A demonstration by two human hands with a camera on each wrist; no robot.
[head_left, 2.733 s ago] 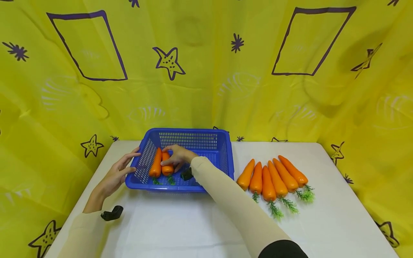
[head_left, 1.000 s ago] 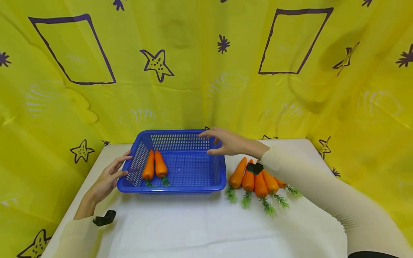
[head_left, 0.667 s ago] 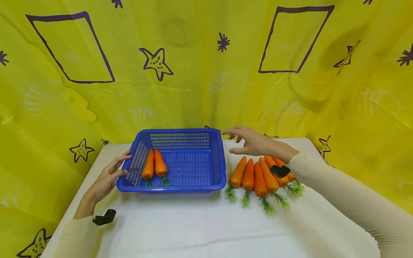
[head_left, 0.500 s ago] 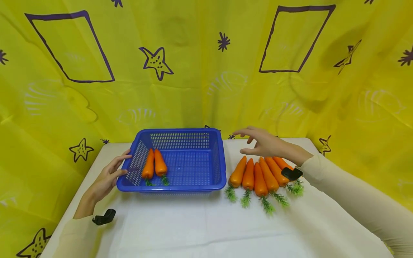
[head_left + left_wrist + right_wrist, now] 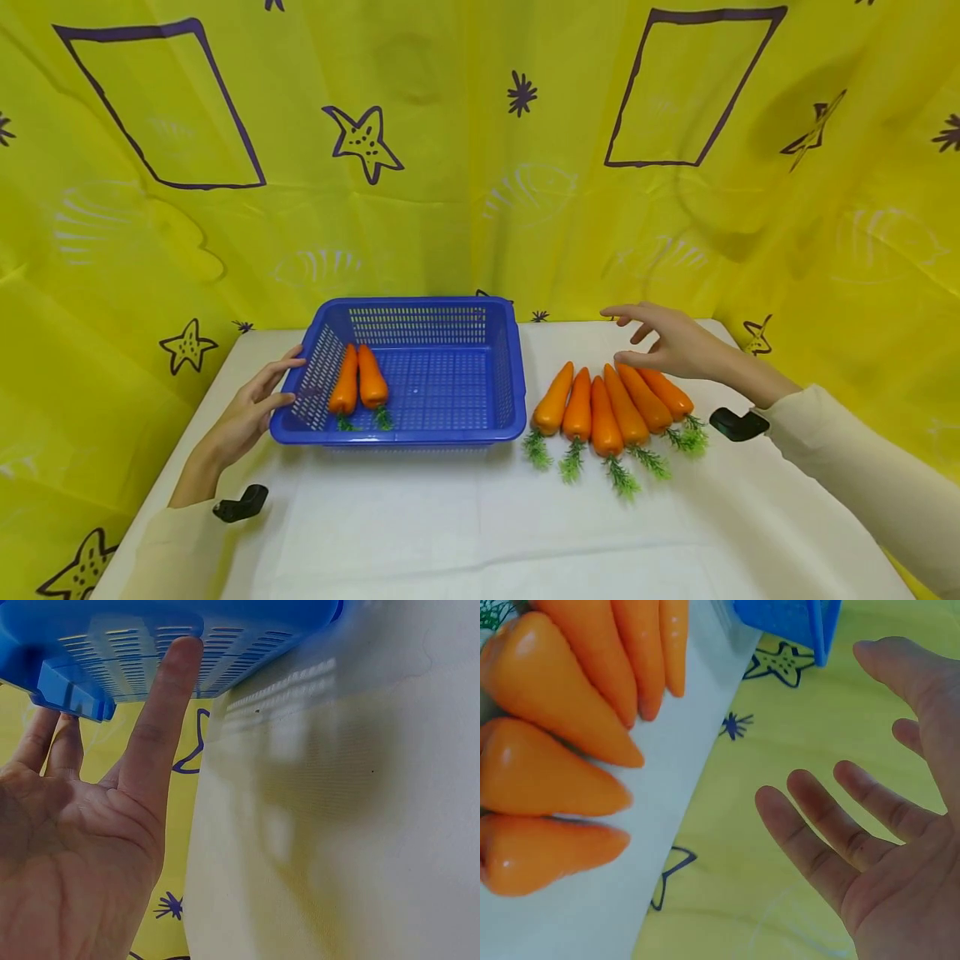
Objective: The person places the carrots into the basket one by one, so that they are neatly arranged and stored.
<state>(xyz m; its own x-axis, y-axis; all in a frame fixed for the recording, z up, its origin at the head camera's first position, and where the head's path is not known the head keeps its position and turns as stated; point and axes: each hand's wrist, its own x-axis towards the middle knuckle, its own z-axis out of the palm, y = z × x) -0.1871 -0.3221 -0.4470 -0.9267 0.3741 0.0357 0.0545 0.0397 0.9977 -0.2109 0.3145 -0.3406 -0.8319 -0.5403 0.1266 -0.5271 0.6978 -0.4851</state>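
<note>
Orange tapered carrots with feathery green tops, 6 in a fan, lie on our white table; our right hand, fingers apart, hovers near. Our left hand, fingers parted, touches the rectangular blue plastic basket holding 2 matching carrots.

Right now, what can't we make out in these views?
Left wrist view: two carrots, hidden by the blue basket holding them.
Left wrist view: base of the left hand, cut off by the bottom edge.
Right wrist view: most green tops of the loose carrots, cut off by the frame edge.
</note>
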